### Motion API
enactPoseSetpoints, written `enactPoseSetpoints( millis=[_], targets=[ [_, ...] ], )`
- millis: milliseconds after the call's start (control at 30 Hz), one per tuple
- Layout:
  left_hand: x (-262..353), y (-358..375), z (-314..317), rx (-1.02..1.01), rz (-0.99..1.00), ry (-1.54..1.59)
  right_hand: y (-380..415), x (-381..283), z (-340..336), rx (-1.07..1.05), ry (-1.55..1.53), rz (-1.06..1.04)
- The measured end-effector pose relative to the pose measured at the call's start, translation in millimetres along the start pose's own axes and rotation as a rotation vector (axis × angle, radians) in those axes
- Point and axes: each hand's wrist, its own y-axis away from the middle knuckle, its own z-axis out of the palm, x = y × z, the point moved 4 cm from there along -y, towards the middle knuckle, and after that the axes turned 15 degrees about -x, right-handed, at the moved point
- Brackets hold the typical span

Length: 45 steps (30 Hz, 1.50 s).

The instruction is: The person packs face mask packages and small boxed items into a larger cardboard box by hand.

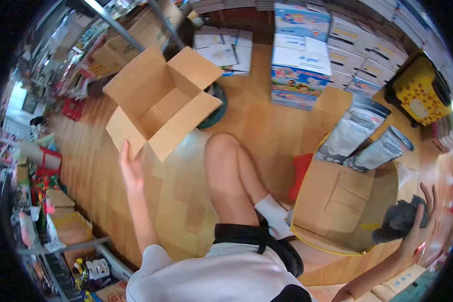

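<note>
At the left, the left hand [131, 168] reaches out with its fingers spread, holding nothing, right at the near edge of an empty cardboard box [161, 103] that sits tilted with its flaps open on the wooden floor [267, 126]. In the middle is the person's bent knee [224, 151]. At the far right, the right hand [420, 226] grips a dark grey thing [400, 219], possibly a soft toy, over a second open box [337, 201].

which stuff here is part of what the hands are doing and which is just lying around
In hand:
- left hand at the empty open carton
- right hand holding a grey soft thing
- open box beside it

Lying about:
- stacked printed cartons
- yellow spotted case
- grey packets
</note>
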Motion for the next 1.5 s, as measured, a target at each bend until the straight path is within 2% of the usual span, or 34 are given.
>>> enactPoseSetpoints(
  millis=[133, 233, 300, 333, 367, 433, 500, 567, 600, 633, 667, 700, 733, 767, 833, 867, 900, 933, 967, 1000, 1033, 1100, 1167, 1200, 1300, 1333, 1433, 1467, 1500],
  targets=[
    [-50.1, 40.4, -91.1, 0.205, -0.028, 0.166, 2.6, 17.2, 0.5, -0.038, -0.029, 0.013],
    [-120.3, 62.7, -182.4, 0.379, 0.039, 0.181, 2.1, 18.6, 13.9, -0.042, -0.139, 0.033],
    [-149.3, 88.5, -219.1, 0.67, 0.042, 0.035, 1.5, 20.8, 16.9, -0.047, -0.123, 0.023],
    [-164.8, 99.2, -248.2, 0.736, 0.0, 0.038, 2.8, 21.7, 15.8, -0.054, -0.134, 0.051],
    [-173.5, 109.4, -284.3, 0.795, -0.047, 0.043, 4.8, 19.7, 12.7, -0.055, -0.141, 0.082],
    [-167.9, 120.9, -299.6, 0.881, -0.091, -0.007, 5.6, 16.5, 4.4, -0.047, -0.095, 0.091],
    [-168.2, 120.7, -327.3, 0.919, 0.003, -0.018, 5.3, 18.3, 0.5, -0.046, 0.005, 0.049],
    [-167.5, 113.9, -361.2, 0.948, -0.164, -0.138, 6.0, 8.9, 4.2, -0.04, -0.018, 0.069],
    [-160.1, 109.5, -358.9, 0.982, -0.26, -0.279, 6.9, 7.9, 7.3, -0.024, -0.022, 0.061],
    [-142.1, 104.5, -342.3, 1.089, -0.258, -0.561, 7.1, 5.0, 7.1, -0.007, -0.027, 0.053],
    [-113.7, 99.5, -308.0, 1.259, -0.125, -0.925, 8.0, -1.2, 5.2, 0.015, 0.069, 0.061],
    [-81.4, 93.5, -251.1, 1.397, 0.139, -1.176, 8.9, -7.0, 3.0, 0.038, 0.164, 0.071],
    [-52.6, 84.0, -186.2, 1.398, 0.417, -1.28, 12.8, -7.4, 7.8, 0.059, 0.054, 0.114],
    [-28.4, 71.4, -114.5, 1.246, 0.607, -1.283, 15.4, -10.2, 12.2, 0.076, -0.054, 0.15],
    [-14.8, 38.2, 23.1, 0.786, 0.664, -1.067, 16.5, -27.0, 15.8, 0.109, -0.074, 0.16],
    [-35.0, 12.1, 45.9, 0.556, 0.721, -1.043, 16.6, -32.2, 16.1, 0.12, -0.065, 0.154],
    [-29.7, -3.3, 103.1, 0.227, 0.599, -0.984, 17.2, -32.2, 15.9, 0.136, -0.058, 0.148],
    [-42.6, -24.8, 147.5, -0.051, 0.69, -0.898, 21.2, -14.6, 13.2, 0.139, -0.191, 0.09],
    [-56.6, -40.7, 190.7, -0.315, 0.563, -0.713, 26.0, -14.3, 10.3, 0.148, -0.197, 0.089],
    [-78.4, -62.6, 225.0, -0.522, 0.632, -0.789, 30.6, -17.2, 8.4, 0.157, -0.204, 0.091],
    [-75.9, -61.2, 266.5, -0.602, 0.636, -1.017, 35.7, -21.5, 6.2, 0.167, -0.211, 0.091],
    [-109.6, -84.3, 323.0, -0.778, 0.627, -1.007, 53.5, -24.6, 1.7, 0.171, -0.252, 0.097],
    [-148.0, -111.3, 358.3, -0.828, 0.545, -1.103, 71.8, -23.6, -0.3, 0.146, -0.251, 0.033],
    [-153.5, -115.5, 373.0, -0.856, 0.502, -1.152, 79.8, -22.5, -3.5, 0.139, -0.234, 0.08],
    [-162.6, -124.6, 392.2, -0.914, 0.446, -1.113, 105.1, -19.2, -13.8, 0.119, -0.184, 0.247],
    [-165.2, -125.2, 394.0, -0.896, 0.478, -1.153, 104.4, -20.4, -17.0, 0.132, -0.078, 0.268],
    [-171.4, -137.1, 390.6, -0.875, 0.473, -1.057, 121.1, 23.8, -20.8, 0.26, -0.194, 0.447],
    [-169.4, -132.8, 388.4, -0.802, 0.627, -1.047, 129.1, 41.7, -18.3, 0.289, -0.271, 0.524],
    [-168.7, -130.2, 386.4, -0.831, 0.539, -1.012, 140.7, 66.5, -13.1, 0.305, -0.402, 0.569]
  ],
)
